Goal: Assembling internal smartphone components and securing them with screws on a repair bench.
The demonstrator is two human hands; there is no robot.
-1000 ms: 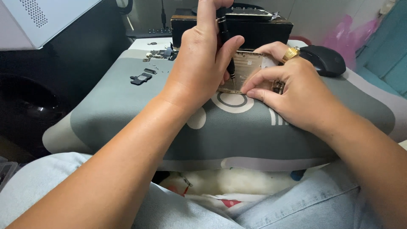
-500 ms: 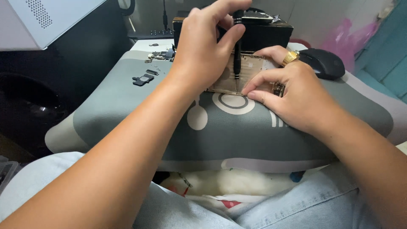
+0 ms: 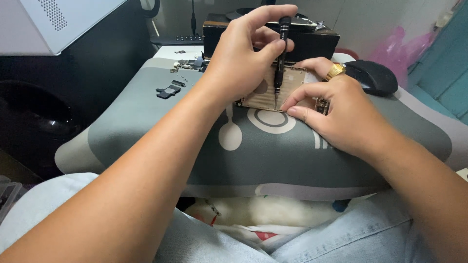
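An opened gold-coloured phone body [image 3: 261, 95] lies on a grey mat [image 3: 161, 131] that is spread over my lap. My left hand [image 3: 243, 61] holds a thin black screwdriver [image 3: 280, 58] upright, its tip set down on the phone's lower edge. My right hand [image 3: 336, 109], with a gold ring on one finger, presses on the phone's right side, forefinger and thumb pinched close beside the screwdriver tip. Much of the phone is hidden under both hands.
Small dark phone parts [image 3: 168, 91] and several tiny pieces [image 3: 187, 63] lie on the mat's far left. A black box [image 3: 312, 41] stands behind the phone, a black mouse [image 3: 373, 78] to the right. A white computer case [image 3: 53, 19] stands at the upper left.
My left hand has lifted off the phone and brought the screwdriver upright, its tip now on the phone's lower edge. My right hand has stayed on the phone's right side.
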